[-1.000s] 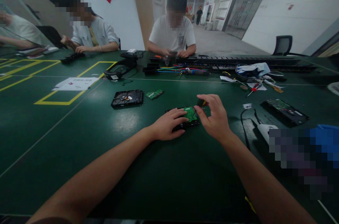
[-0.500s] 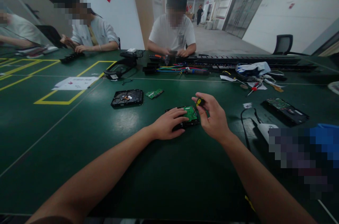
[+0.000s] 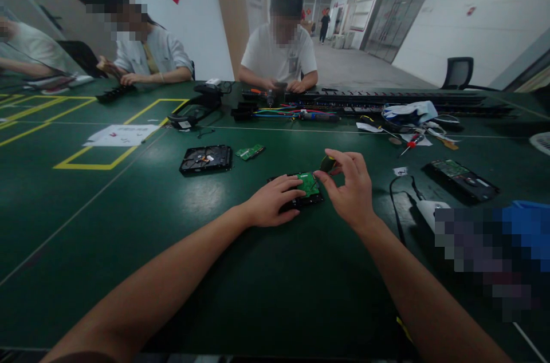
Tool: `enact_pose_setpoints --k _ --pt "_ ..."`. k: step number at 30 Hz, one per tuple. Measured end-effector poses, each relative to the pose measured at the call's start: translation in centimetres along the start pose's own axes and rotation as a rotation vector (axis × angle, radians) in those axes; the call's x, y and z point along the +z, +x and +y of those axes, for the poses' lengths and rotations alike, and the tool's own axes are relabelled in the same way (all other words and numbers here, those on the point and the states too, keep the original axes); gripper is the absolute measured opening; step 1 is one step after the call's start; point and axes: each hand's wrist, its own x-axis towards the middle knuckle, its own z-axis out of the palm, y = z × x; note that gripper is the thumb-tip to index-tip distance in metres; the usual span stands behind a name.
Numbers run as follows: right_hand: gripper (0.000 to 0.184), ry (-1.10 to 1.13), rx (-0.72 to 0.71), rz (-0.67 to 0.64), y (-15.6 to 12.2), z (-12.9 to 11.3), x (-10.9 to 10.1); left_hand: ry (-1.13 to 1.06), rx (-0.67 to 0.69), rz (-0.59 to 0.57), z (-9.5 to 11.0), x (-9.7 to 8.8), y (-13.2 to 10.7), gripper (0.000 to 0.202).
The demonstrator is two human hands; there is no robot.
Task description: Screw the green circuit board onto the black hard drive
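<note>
A hard drive (image 3: 317,199) with a green circuit board (image 3: 308,184) facing up lies on the table in front of me. My left hand (image 3: 277,201) rests over its left part and holds it, fingers across the board and thumb along the near edge. In my right hand (image 3: 350,185) a small screwdriver (image 3: 328,164) with a black and yellow handle is pinched between thumb and fingers. Its handle tilts over the drive's right end; I cannot make out whether the tip touches a screw.
Left of my hands lie a second hard drive (image 3: 206,158) and a loose green board (image 3: 250,152). Another drive (image 3: 462,180) lies at the right, near a black strap (image 3: 396,208). A red screwdriver (image 3: 411,144), cables and long black rails (image 3: 387,98) lie farther back. People sit across the table.
My right hand has shifted its fingers on the screwdriver, and the handle now leans differently, slightly farther right. The left hand and the hard drive have stayed in place.
</note>
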Motion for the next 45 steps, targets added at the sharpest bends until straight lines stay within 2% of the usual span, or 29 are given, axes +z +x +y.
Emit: enact_pose_setpoints --k 5,19,26,31,33,38,42,45 --pt "0.06 0.026 -0.056 -0.047 0.05 -0.09 -0.07 0.009 -0.003 0.005 0.09 -0.02 -0.02 0.051" --pt "0.059 -0.001 -0.078 -0.013 0.02 -0.33 -0.07 -0.002 -0.007 0.005 0.13 -0.08 -0.02 0.05" --pt "0.039 0.0 -0.064 0.024 0.09 -0.49 -0.16 0.001 -0.002 -0.001 0.09 -0.12 0.01 0.052" --pt "0.036 -0.031 -0.056 0.061 0.25 -0.61 -0.29 -0.011 -0.001 0.002 0.09 -0.17 0.01 0.051" --pt "0.036 -0.023 -0.061 0.043 0.27 -0.56 -0.26 -0.009 -0.003 0.002 0.1 -0.17 0.0 0.051" --pt "0.05 0.038 -0.039 -0.037 0.01 -0.25 -0.1 -0.015 -0.005 0.009 0.09 -0.11 -0.04 0.051" --pt "0.051 0.093 -0.025 -0.088 -0.13 -0.24 -0.1 0.001 -0.004 0.012 0.01 0.02 -0.07 0.051" --pt "0.048 0.078 -0.054 -0.063 0.01 -0.45 -0.2 0.002 -0.001 0.007 0.0 0.06 -0.05 0.051"
